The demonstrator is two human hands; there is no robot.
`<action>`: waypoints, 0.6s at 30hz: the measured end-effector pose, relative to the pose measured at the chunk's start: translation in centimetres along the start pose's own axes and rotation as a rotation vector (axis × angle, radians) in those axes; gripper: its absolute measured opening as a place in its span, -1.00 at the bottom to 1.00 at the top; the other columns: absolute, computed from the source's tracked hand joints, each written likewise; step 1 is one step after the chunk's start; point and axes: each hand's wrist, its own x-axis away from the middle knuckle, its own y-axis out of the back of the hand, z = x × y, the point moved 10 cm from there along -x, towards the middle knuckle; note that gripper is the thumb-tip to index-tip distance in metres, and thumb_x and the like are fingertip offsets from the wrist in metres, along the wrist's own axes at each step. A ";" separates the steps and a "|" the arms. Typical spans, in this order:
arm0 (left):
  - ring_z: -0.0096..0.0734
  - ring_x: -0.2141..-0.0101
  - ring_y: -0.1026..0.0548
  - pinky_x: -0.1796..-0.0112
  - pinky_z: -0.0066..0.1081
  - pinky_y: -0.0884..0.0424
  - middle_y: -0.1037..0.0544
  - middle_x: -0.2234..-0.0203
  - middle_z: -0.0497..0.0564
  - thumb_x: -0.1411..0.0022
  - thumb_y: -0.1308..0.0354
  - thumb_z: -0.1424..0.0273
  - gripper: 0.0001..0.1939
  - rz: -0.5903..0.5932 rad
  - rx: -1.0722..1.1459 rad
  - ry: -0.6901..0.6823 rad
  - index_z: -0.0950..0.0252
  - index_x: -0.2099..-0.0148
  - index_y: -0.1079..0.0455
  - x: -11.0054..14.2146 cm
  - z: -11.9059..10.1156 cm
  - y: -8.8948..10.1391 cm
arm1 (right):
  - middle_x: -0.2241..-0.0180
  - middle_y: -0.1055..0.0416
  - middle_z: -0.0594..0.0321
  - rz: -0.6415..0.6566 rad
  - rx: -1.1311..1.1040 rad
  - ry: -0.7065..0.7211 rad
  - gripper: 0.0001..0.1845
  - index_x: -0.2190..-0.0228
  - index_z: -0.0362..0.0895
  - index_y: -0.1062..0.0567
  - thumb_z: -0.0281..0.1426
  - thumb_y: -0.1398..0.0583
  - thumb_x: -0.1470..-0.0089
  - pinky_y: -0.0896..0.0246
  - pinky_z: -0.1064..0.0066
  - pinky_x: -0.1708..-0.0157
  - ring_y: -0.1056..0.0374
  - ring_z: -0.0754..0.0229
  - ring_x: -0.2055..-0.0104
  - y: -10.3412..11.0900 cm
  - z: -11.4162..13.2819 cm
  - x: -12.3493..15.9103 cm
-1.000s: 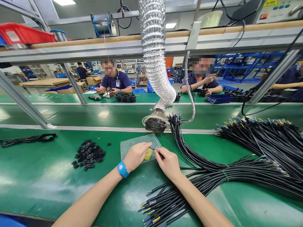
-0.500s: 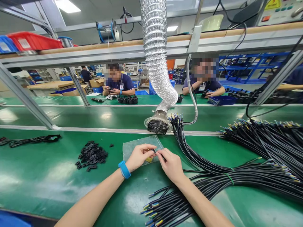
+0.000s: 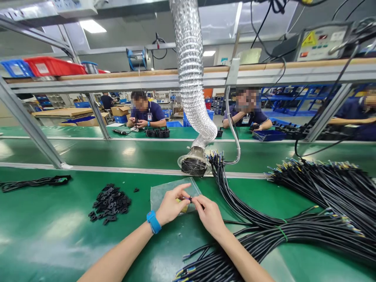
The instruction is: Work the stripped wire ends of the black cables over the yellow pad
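Note:
My left hand (image 3: 172, 204), with a blue band at the wrist, pinches a small black part (image 3: 190, 199) between thumb and fingers, its index finger stretched out above. Against the part's other side, my right hand (image 3: 210, 216) is closed on what looks like the end of a black cable, mostly hidden by the fingers. Under both hands lies a clear plastic bag (image 3: 160, 192) with something yellow in it. To the left is a pile of small black plastic pieces (image 3: 111, 203), with one piece (image 3: 136, 190) lying apart.
Black cable bundles (image 3: 255, 229) with stripped coloured wire ends spread over the right side. A fan (image 3: 194, 166) on a silver duct (image 3: 190, 78) hangs ahead of my hands. A coiled cable (image 3: 32, 182) lies far left. Co-workers sit across the bench beneath a shelf (image 3: 123, 80).
My view has tilted up, so the bench sits lower in the picture. The left index finger has lifted and straightened; both hands stay together at the small black part.

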 end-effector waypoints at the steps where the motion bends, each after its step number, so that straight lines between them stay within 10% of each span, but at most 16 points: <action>1: -0.41 0.31 -0.52 0.17 -0.34 -0.44 -0.59 0.34 -0.02 -0.08 -0.16 0.49 -0.47 -0.017 0.019 0.013 0.29 -0.15 -0.33 -0.2 0.3 0.2 | 0.46 -0.47 0.24 -0.026 0.006 -0.008 -0.63 0.38 -0.10 -0.52 -0.28 0.01 -0.30 -0.23 0.46 0.45 -0.40 0.23 0.45 0.2 0.0 0.0; 18: -0.42 0.28 -0.50 0.13 -0.38 -0.40 -0.56 0.32 -0.03 -0.13 -0.09 0.55 -0.47 0.110 -0.110 -0.056 0.27 -0.18 -0.30 0.4 -0.3 -1.0 | 0.56 -0.38 0.27 0.209 0.021 0.008 -0.52 0.53 -0.11 -0.40 -0.27 0.11 -0.33 -0.10 0.46 0.49 -0.28 0.25 0.54 -1.6 -0.4 0.5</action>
